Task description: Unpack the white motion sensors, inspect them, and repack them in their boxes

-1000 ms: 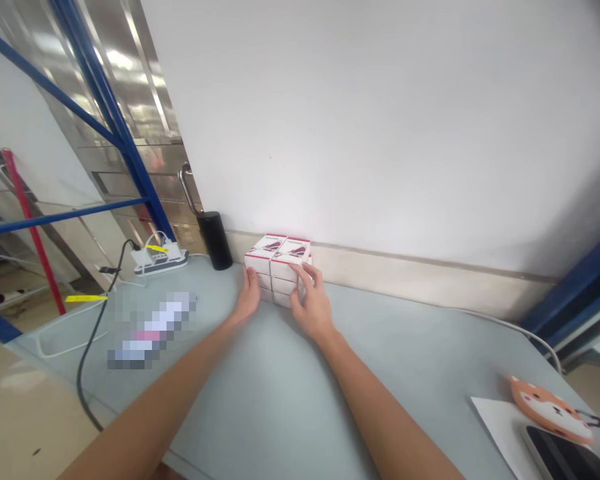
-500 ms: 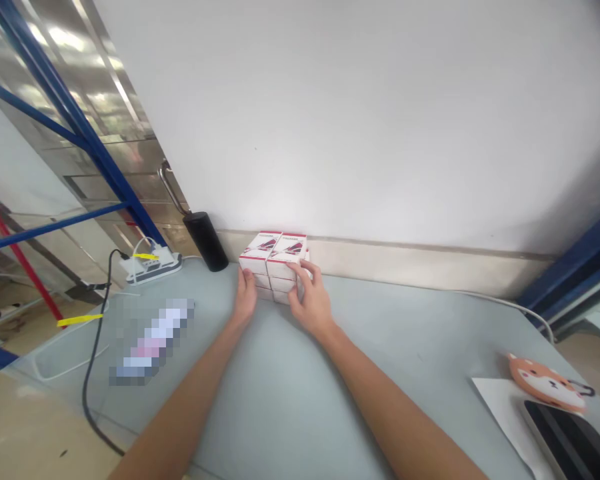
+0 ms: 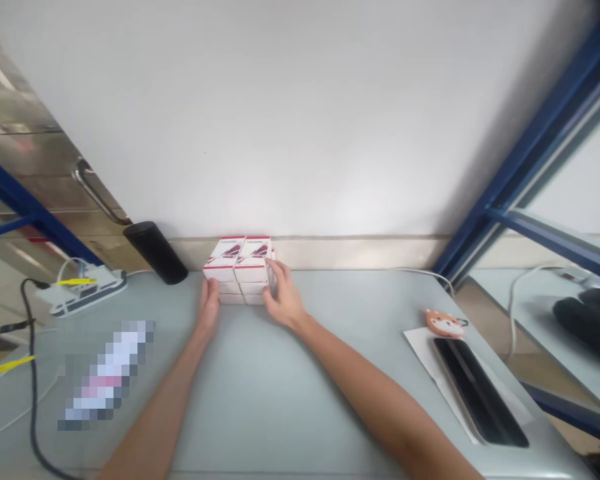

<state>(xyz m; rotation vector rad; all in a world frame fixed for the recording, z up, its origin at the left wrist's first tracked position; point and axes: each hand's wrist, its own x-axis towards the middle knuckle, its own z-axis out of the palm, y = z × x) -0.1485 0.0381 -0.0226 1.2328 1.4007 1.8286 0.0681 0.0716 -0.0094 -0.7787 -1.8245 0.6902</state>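
Small white cardboard boxes point(image 3: 240, 273) with red edges and a dark red printed picture stand in a compact stacked block against the wall, two side by side at the front. My left hand point(image 3: 209, 310) presses along the block's left side, thumb at the front corner. On the other side, my right hand point(image 3: 284, 301) grips the right face, with its thumb on the lower front and its fingers curved along the side. Between them the two hands clasp the stack. The boxes' far side is hidden.
Left of the boxes stands a black cylinder point(image 3: 156, 252), with a power strip point(image 3: 90, 290) and a black cable point(image 3: 33, 400) farther left. A blurred-out item point(image 3: 107, 377) lies nearer. To the right are a phone point(image 3: 480, 393), paper point(image 3: 423, 350) and an orange animal-face pouch point(image 3: 445, 323).
The view has swung to the right, so the boxes and hands sit farther left in it. Both hands stay on the sides of the stack, which now looks squarer to me.
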